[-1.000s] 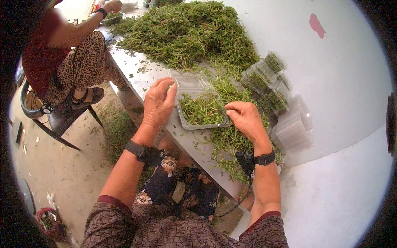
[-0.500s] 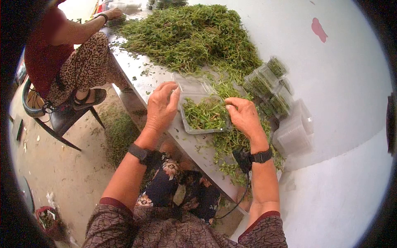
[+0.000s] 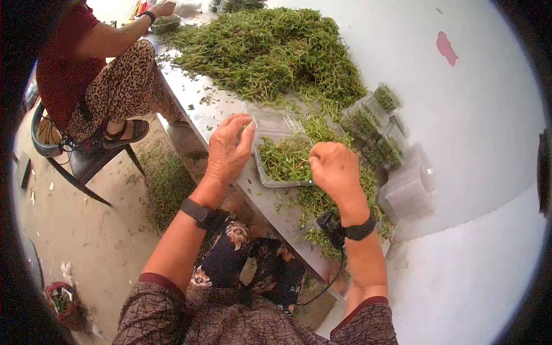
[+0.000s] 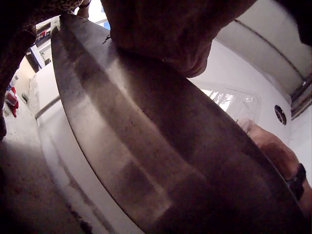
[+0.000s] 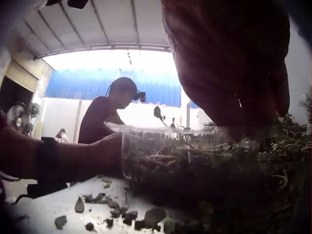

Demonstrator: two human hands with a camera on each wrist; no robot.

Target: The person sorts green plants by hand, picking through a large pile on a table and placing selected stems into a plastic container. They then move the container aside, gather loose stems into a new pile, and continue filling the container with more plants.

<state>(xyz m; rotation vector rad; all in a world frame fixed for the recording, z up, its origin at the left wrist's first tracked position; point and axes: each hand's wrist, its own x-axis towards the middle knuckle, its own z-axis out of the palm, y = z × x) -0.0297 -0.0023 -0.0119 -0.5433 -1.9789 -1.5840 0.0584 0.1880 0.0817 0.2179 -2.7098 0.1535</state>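
Note:
A clear plastic clamshell box (image 3: 270,183) lies open at the table edge, its lid (image 3: 273,118) folded back, with leafy green stems (image 3: 284,161) filling the base. My left hand (image 3: 230,148) grips the box's left side near the hinge, thumb along the rim. In the right wrist view the left hand (image 5: 105,151) sits against the clear wall. My right hand (image 3: 338,169) is over the right end of the box, fingers curled down into the greens; its fingertips are hidden. From below, the left wrist view shows the underside of my left hand (image 4: 180,44) above the table edge.
A big heap of greens (image 3: 282,52) covers the table's far part. Filled boxes (image 3: 374,123) are stacked at the right, beside nested clear boxes (image 3: 409,184). Another person (image 3: 72,75) sits at the left on a chair (image 3: 86,167). A cable (image 3: 333,282) trails from my right wrist.
My right hand has turned, its fingers curling more over the right end of the box. The left hand keeps its place on the box. The whole view has shifted slightly.

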